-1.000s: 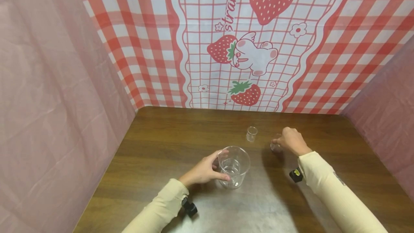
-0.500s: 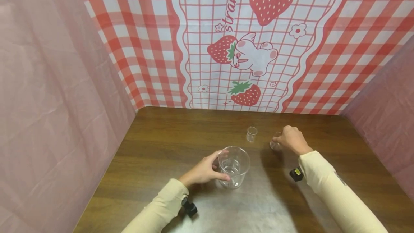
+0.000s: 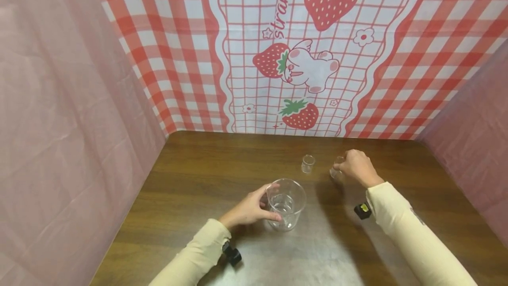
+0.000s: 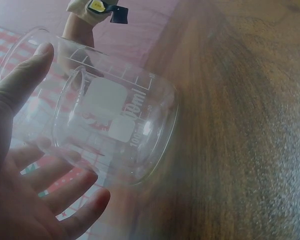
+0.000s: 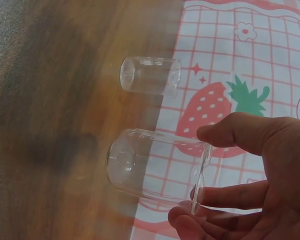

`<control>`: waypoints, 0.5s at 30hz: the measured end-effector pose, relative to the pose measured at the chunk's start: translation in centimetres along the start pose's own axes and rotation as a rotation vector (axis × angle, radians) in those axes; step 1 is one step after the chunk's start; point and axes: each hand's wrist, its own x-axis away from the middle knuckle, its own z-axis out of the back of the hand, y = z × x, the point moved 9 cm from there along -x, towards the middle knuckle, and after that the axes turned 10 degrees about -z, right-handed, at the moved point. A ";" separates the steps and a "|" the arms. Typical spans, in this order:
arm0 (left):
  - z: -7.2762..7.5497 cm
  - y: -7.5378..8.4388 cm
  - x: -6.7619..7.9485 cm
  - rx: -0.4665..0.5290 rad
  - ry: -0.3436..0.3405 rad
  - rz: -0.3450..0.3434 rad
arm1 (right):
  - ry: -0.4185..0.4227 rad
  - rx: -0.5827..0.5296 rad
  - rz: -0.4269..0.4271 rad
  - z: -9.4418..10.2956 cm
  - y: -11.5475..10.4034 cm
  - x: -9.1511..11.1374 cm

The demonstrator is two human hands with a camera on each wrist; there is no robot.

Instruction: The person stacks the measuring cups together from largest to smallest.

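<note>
My left hand (image 3: 251, 206) holds a large clear glass beaker (image 3: 300, 204) from its left side, thumb in front and fingers behind. Nested inside it is a smaller glass beaker (image 4: 105, 112); white markings show through the glass in the left wrist view. To the right, my right hand (image 3: 360, 167) pinches a small clear beaker (image 5: 157, 165) by the rim, thumb on one side and fingers on the other. Its base hangs over the table, apart from the hand's shadow. Another small beaker (image 3: 308, 164) stands upright on the table between both hands, further back.
The brown wooden table (image 3: 206, 162) ends at a red-and-white strawberry-print cloth (image 3: 190, 69) behind. Pink curtains (image 3: 71, 122) hang along the left and right sides. Each sleeve carries a small black wrist camera (image 3: 232, 254).
My right hand has moved slightly up and back, lifting the small beaker it pinches. The left hand and the large beaker stay put.
</note>
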 end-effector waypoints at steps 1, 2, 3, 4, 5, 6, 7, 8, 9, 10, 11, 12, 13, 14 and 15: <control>0.0 0.0 0.0 0.001 0.001 -0.001 | 0.001 -0.002 0.001 0.1 -0.1 0.0; 0.0 0.0 0.0 0.003 0.001 -0.003 | 0.000 -0.005 0.002 0.2 -0.2 0.0; 0.0 0.0 0.0 0.004 0.001 -0.003 | -0.002 -0.006 0.001 0.2 -0.3 0.0; 0.1 0.1 0.0 0.005 0.001 -0.004 | -0.003 -0.008 0.001 0.3 -0.4 0.1; 0.1 0.1 0.0 0.004 0.000 -0.006 | -0.005 -0.011 -0.001 0.3 -0.4 0.1; 0.1 0.0 0.0 0.003 -0.001 -0.008 | -0.005 -0.011 -0.002 0.4 -0.5 0.2; 0.0 0.0 0.0 0.003 -0.002 -0.009 | -0.005 -0.015 -0.003 0.5 -0.6 0.3; 0.0 0.0 0.0 0.002 -0.003 -0.010 | -0.003 -0.017 -0.003 0.6 -0.6 0.3; 0.0 0.0 0.0 0.003 -0.004 -0.010 | -0.001 -0.019 -0.001 0.8 -0.8 0.4; 0.0 0.0 0.0 0.003 -0.005 -0.011 | 0.004 -0.023 0.001 0.9 -0.9 0.4; 0.0 0.0 0.0 0.005 -0.006 -0.011 | 0.009 -0.026 0.003 1.1 -1.0 0.5; 0.0 0.0 0.0 0.008 -0.006 -0.011 | 0.013 -0.029 0.006 1.2 -1.1 0.5; 0.0 0.0 0.0 0.010 -0.005 -0.011 | 0.015 -0.034 0.009 1.4 -1.3 0.6; 0.0 0.0 0.0 0.012 -0.004 -0.011 | 0.017 -0.038 0.012 1.5 -1.4 0.7; 0.0 0.0 0.0 0.013 -0.001 -0.011 | 0.018 -0.041 0.014 1.6 -1.6 0.7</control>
